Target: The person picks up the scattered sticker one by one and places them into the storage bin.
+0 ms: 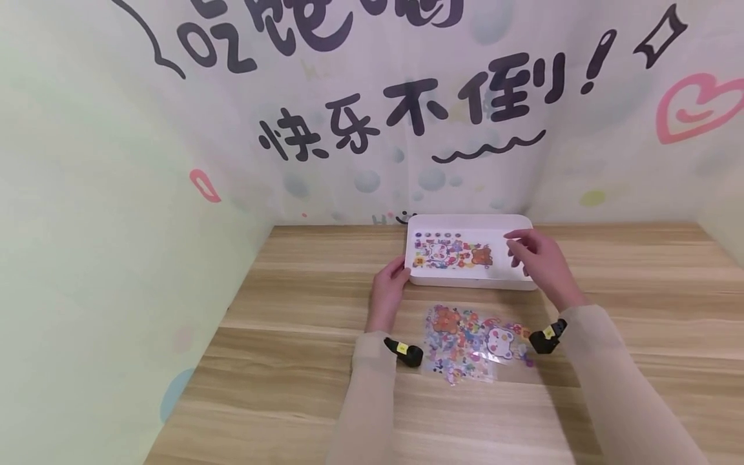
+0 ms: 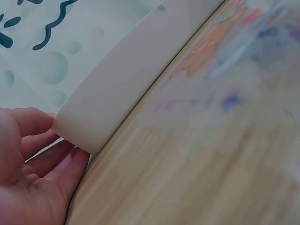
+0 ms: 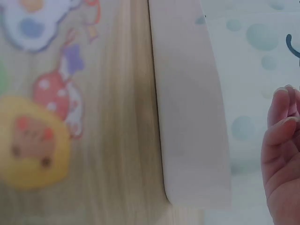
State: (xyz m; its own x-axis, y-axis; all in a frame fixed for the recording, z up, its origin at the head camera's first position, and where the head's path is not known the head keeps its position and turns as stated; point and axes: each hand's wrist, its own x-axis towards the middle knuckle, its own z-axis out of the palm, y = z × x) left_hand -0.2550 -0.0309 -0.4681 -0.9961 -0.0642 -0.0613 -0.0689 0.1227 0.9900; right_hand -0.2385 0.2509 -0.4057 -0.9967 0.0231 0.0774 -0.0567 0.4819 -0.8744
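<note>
White plastic tray (image 1: 468, 281) flat on wooden tabletop (image 1: 290, 361), close to back wall, near left corner touched by left hand (image 1: 388, 289). Left fingers (image 2: 56, 159) relaxed, mostly straight, pressed vs. rounded tray corner per left wrist view; looks like bracing so tray stays put, not a grip. Right hand (image 1: 537, 257) over tray's right end, fingers (image 3: 280, 123) loosely bent, slightly apart; can't tell from head view whether anything thin pinched between thumb & fingertips, and right wrist view shows no contact w/ tray wall (image 3: 190, 117). Sticker sheet in tray (image 1: 453, 254), just left of right fingers and beyond left fingers: bear figures, small colourful bits, row of dark dots along far edge, lying flat on tray floor. Probably kept inside so walls stop thin sheets sliding. Second sticker sheet (image 1: 471, 342) loose on tabletop nearer the body than both sets of fingers, between the two wrists, clear backing glinting, one corner a bit askew; appears to be more than one sheet overlapped, not sure. Black wrist cams (image 1: 405, 352) strapped over beige sleeves (image 1: 604, 374). Printed backdrop (image 1: 407, 110) w/ dark lettering, bubbles & pink heart behind tray, well beyond fingers.
</note>
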